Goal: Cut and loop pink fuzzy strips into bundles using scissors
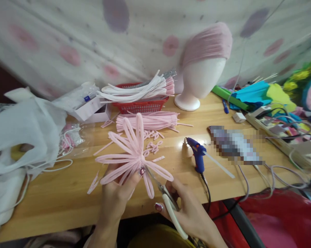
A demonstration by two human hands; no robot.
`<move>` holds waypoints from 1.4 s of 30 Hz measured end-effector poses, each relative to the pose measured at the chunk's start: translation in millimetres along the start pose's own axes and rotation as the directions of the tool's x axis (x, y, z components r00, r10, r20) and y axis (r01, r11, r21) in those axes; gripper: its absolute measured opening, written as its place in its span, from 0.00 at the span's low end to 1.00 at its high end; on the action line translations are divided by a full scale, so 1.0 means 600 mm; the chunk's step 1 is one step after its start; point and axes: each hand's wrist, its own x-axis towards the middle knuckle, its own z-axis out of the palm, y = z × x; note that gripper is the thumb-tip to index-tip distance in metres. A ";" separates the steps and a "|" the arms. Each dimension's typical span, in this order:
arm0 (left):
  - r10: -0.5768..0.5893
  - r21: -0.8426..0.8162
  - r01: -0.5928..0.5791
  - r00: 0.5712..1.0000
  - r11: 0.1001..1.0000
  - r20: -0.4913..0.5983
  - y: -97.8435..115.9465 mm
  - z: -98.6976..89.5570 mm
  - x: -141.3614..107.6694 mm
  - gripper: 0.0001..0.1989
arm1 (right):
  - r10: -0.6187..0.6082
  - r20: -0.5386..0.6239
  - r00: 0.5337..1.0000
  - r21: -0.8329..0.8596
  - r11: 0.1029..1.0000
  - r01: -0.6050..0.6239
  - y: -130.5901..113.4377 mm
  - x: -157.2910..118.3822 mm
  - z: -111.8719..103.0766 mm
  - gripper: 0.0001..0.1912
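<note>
A pink flower of looped pipe cleaners [133,156] is held up over the table, its petals fanned out. My left hand [116,193] grips it from below, with the thumb pressed near its centre. In my right hand [186,206] is a pair of white-handled scissors [170,210]. Their slim metal blades point up and left, with the tips at the base of the flower, partly hidden by the petals and my thumb. Behind the flower lie a bundle of pink pipe cleaners [155,120] and several short twisted pink pieces [152,148].
A blue glue gun [197,155] with a glue stick and cable lies to the right. Beyond stand a red basket [142,106] of white pipe cleaners and a foam head [201,75]. White bags [26,127] occupy the left; a power strip [274,136] and cables the right.
</note>
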 end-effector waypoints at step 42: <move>0.070 0.010 -0.069 0.991 0.998 -0.113 0.015 -0.013 -0.015 0.18 | -0.019 0.071 0.997 0.067 0.998 0.014 -0.016 0.008 0.010 0.14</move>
